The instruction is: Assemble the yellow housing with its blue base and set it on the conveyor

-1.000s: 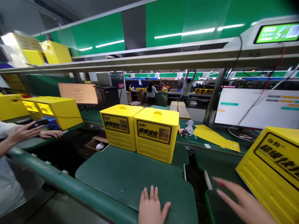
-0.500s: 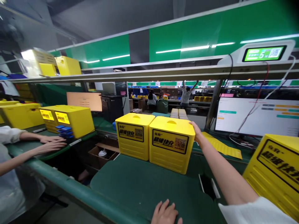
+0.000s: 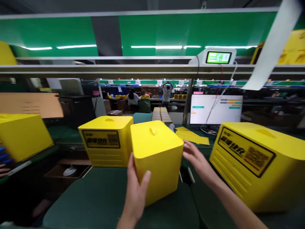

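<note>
**Left hand (image 3: 134,192):** fingers spread, palm side pressed to the near left face of the box, thumb up.

**Right hand (image 3: 199,163):** fingers spread, fingertips pressed on the box's right side; I read both hands as clamping it from opposite sides.

**Held item:** yellow box (image 3: 157,162), between my hands, tilted, handle tab on top, above a green mat (image 3: 114,202). I cannot tell whether its lower corner touches the mat.

**Just left:** second yellow box (image 3: 106,141), upright, black-framed label facing me, right beside the held box; contact unclear.

**Right:** third yellow box (image 3: 247,162), with label and QR code, just past my right forearm.

**Below left:** cardboard tray (image 3: 68,171) holding a white item.

**Far left:** blurred fourth yellow box (image 3: 22,136), near a co-worker's hand (image 3: 3,170).

**Beyond:** yellow sheets (image 3: 193,136), a lit monitor (image 3: 215,109), stacked flat cartons (image 3: 160,114).
</note>
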`<action>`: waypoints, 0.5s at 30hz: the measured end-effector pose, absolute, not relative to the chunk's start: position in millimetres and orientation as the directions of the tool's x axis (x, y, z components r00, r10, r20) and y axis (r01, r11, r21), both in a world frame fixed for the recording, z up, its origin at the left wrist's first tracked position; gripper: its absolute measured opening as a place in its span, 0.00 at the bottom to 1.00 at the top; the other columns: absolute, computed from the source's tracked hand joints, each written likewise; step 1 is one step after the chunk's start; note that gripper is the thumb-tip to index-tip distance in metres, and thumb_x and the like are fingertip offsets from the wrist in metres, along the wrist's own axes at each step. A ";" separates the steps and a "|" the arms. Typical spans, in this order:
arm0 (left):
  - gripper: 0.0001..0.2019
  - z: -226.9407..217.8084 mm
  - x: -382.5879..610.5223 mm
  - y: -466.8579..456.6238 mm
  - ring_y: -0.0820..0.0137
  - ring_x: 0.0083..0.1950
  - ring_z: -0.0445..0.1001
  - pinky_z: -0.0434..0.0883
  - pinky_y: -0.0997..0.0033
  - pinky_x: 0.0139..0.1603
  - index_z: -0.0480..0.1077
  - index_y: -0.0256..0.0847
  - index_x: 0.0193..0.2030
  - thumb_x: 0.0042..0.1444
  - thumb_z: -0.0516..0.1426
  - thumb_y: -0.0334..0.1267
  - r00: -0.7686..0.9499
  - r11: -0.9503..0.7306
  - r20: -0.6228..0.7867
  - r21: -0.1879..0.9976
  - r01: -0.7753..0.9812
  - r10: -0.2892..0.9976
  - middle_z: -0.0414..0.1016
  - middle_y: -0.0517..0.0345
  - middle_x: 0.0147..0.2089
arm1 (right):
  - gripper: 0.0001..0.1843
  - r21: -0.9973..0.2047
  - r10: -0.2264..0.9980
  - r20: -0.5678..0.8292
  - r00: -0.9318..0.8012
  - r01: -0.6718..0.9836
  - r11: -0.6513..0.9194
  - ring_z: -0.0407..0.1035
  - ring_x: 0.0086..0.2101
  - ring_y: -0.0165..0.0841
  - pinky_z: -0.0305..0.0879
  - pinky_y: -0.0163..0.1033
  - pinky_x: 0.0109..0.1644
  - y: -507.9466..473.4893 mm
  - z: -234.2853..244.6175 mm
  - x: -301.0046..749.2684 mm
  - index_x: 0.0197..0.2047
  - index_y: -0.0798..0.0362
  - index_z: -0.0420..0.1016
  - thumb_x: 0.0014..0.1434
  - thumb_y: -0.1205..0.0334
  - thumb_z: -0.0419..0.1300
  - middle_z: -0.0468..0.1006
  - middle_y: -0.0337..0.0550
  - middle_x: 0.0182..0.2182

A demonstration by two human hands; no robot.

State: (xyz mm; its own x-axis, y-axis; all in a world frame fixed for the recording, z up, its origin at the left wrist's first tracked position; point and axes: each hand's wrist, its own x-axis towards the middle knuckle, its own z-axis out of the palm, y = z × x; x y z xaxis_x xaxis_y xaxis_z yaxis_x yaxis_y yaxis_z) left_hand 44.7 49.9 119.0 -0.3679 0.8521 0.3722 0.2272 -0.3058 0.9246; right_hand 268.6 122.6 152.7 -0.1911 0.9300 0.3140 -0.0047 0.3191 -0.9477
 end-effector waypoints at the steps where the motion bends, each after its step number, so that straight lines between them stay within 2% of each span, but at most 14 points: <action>1: 0.35 128.5 42.0 55.7 0.55 0.64 0.60 0.70 0.53 0.55 0.43 0.57 0.67 0.55 0.53 0.54 -0.422 -0.321 0.367 0.930 0.179 0.829 0.53 0.52 0.69 | 0.34 -0.945 0.912 0.319 -0.259 -0.008 0.328 0.58 0.59 0.38 0.59 0.47 0.61 104.5 150.8 264.8 0.65 0.38 0.50 0.58 0.49 0.58 0.62 0.42 0.61; 2: 0.34 136.4 38.1 61.5 0.55 0.60 0.64 0.72 0.58 0.49 0.46 0.56 0.66 0.55 0.53 0.54 -0.468 -0.341 0.368 0.929 0.145 0.803 0.56 0.52 0.67 | 0.37 -0.942 0.892 0.317 -0.323 0.002 0.336 0.54 0.61 0.37 0.55 0.49 0.64 88.9 148.4 260.4 0.67 0.35 0.42 0.59 0.49 0.57 0.55 0.38 0.65; 4: 0.28 148.0 27.0 72.2 0.59 0.52 0.69 0.71 0.67 0.38 0.57 0.52 0.62 0.54 0.52 0.54 -0.545 -0.395 0.421 0.902 0.172 0.725 0.64 0.53 0.61 | 0.42 -0.913 0.870 0.336 -0.362 0.101 0.394 0.45 0.65 0.37 0.46 0.52 0.68 65.1 142.8 251.1 0.67 0.32 0.34 0.59 0.49 0.57 0.46 0.33 0.68; 7: 0.20 158.6 3.1 85.7 0.65 0.45 0.68 0.64 0.71 0.35 0.70 0.45 0.50 0.55 0.49 0.50 -0.594 -0.456 0.536 0.839 0.297 0.600 0.72 0.58 0.51 | 0.47 -0.853 0.850 0.347 -0.396 0.245 0.462 0.39 0.66 0.39 0.42 0.56 0.68 43.0 133.8 236.4 0.67 0.33 0.31 0.55 0.51 0.60 0.41 0.33 0.69; 10: 0.17 164.8 -26.6 98.5 0.67 0.42 0.68 0.61 0.70 0.36 0.73 0.41 0.44 0.51 0.50 0.43 -0.585 -0.506 0.573 0.810 0.297 0.574 0.74 0.59 0.45 | 0.53 -0.806 0.807 0.327 -0.492 0.301 0.510 0.32 0.66 0.45 0.42 0.60 0.67 28.8 126.5 215.9 0.68 0.34 0.32 0.49 0.54 0.64 0.30 0.36 0.69; 13: 0.18 168.8 -57.4 112.2 0.65 0.43 0.68 0.63 0.67 0.40 0.73 0.39 0.41 0.47 0.49 0.40 -0.556 -0.521 0.561 0.816 0.249 0.614 0.75 0.58 0.42 | 0.54 -0.748 0.750 0.389 -0.535 0.292 0.596 0.23 0.65 0.51 0.41 0.62 0.66 20.4 118.9 189.0 0.67 0.35 0.40 0.43 0.56 0.67 0.18 0.37 0.67; 15: 0.17 170.9 -76.2 119.6 0.64 0.43 0.70 0.66 0.63 0.45 0.72 0.40 0.41 0.47 0.49 0.40 -0.518 -0.497 0.529 0.841 0.214 0.673 0.76 0.59 0.42 | 0.50 -0.688 0.663 0.488 -0.567 0.217 0.692 0.22 0.65 0.51 0.35 0.64 0.66 19.4 111.6 172.0 0.67 0.36 0.44 0.45 0.52 0.66 0.20 0.40 0.67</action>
State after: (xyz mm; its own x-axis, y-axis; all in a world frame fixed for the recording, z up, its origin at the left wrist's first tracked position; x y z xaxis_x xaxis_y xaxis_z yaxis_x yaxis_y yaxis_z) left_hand -76.2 119.6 170.9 -0.5178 0.6725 0.5288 0.2140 -0.4966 0.8412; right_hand 172.0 19.4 111.6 -0.5671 0.6632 0.4884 0.2173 0.6924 -0.6880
